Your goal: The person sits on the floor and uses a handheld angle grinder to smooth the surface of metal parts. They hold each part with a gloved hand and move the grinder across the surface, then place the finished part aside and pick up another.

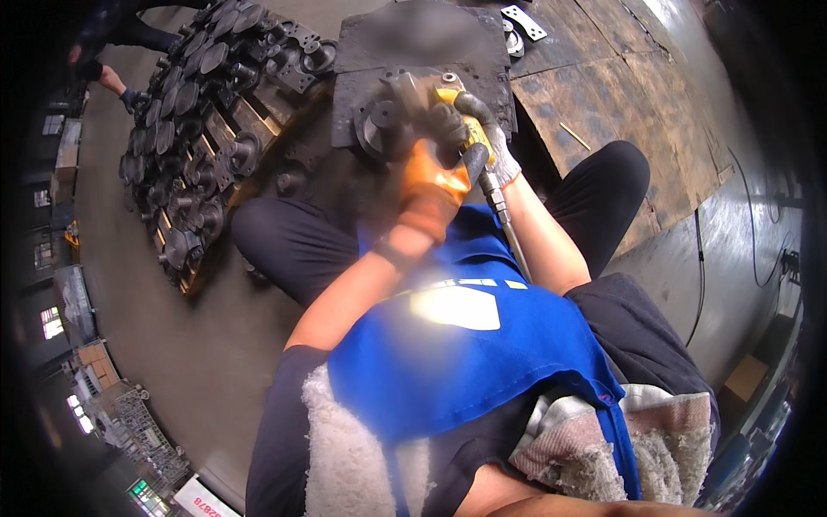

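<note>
My right hand (494, 129), in a white glove with dark grey coated fingers, is closed round a yellow air grinder (475, 136). A metal hose fitting (495, 196) runs down from the tool toward my lap. My left hand (435, 177), in an orange glove with dark-stained fingers, is closed against the grinder's left side; motion blurs it. Just beyond the hands, a dark metal part with a round boss (381, 121) and a flat plate with a hole (449, 78) lies on the dark work block (357, 52). The grinder's working tip is blurred and partly hidden.
A pallet (226, 129) piled with several dark metal castings stands on the left. Beyond it, another person's hand (112, 80) shows. To the right are worn wooden boards (603, 112) with a thin stick (575, 136). A cable (699, 267) runs over the floor.
</note>
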`<state>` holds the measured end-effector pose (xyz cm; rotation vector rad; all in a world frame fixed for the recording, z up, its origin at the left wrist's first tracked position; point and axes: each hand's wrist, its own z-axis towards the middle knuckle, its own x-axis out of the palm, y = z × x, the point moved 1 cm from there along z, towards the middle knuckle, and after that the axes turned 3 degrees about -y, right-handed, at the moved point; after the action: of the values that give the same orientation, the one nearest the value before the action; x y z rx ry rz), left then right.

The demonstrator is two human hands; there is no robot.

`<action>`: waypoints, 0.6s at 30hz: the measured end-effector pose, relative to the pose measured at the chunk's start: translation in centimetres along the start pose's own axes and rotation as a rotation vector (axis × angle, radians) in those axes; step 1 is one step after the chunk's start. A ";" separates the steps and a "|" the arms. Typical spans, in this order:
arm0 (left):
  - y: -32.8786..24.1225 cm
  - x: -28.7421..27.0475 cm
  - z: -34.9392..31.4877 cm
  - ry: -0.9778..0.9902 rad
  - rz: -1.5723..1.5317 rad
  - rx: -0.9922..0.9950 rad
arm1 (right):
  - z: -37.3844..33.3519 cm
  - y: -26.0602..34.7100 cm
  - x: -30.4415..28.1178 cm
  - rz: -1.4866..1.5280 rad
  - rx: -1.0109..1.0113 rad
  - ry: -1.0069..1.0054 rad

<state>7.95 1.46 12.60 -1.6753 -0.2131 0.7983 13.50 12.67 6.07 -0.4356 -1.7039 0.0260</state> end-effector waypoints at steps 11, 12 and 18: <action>7.6 -1.9 0.0 0.109 -0.115 -0.410 | -4.2 1.5 1.8 0.197 0.143 0.309; 8.7 -2.4 0.6 0.137 -0.442 -0.756 | -4.4 1.5 1.9 0.195 0.135 0.324; 11.7 -3.6 1.6 0.381 -0.423 -0.664 | -3.6 1.1 -0.2 0.126 0.140 0.269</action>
<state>1.07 -2.39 3.09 -2.2547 -0.5879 0.0683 17.25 12.84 6.21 -0.4210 -1.3995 0.1703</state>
